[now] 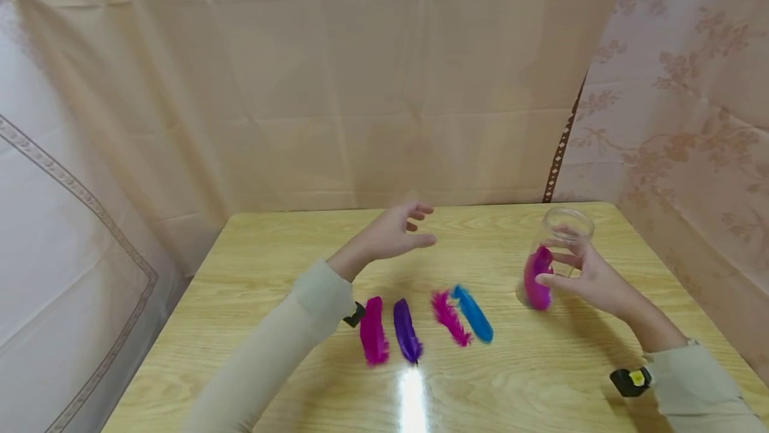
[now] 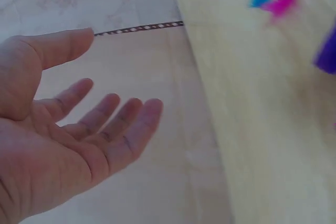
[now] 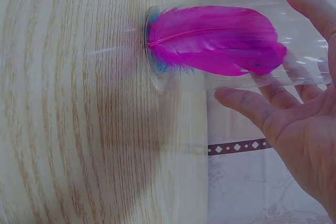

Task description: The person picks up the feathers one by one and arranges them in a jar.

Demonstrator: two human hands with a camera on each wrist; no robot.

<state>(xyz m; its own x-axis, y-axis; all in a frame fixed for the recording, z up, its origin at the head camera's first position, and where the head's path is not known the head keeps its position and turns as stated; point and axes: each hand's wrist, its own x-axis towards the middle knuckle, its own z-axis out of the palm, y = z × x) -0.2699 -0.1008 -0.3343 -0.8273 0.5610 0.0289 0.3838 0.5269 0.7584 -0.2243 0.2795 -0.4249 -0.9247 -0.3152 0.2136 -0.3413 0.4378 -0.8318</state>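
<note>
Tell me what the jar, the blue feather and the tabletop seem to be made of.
Jar: clear, glossy glass or plastic; fingers show through it.
Blue feather: feather, apparently dyed, with a soft finish; vivid colour and slender shape suggest this.
Tabletop: wood or wood-look laminate, smooth with some sheen; grain lines and a bright reflection show.

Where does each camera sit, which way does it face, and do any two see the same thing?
Head: worn on the head, facing forward and down at the table; left hand, right hand and both sleeves show.
Left wrist: worn there, facing past the left hand's palm to the curtain and table.
Right wrist: worn there, facing the jar and the pink feather inside; right hand shows.
Shared: head and right wrist both see jar, pink feather and right hand.
</note>
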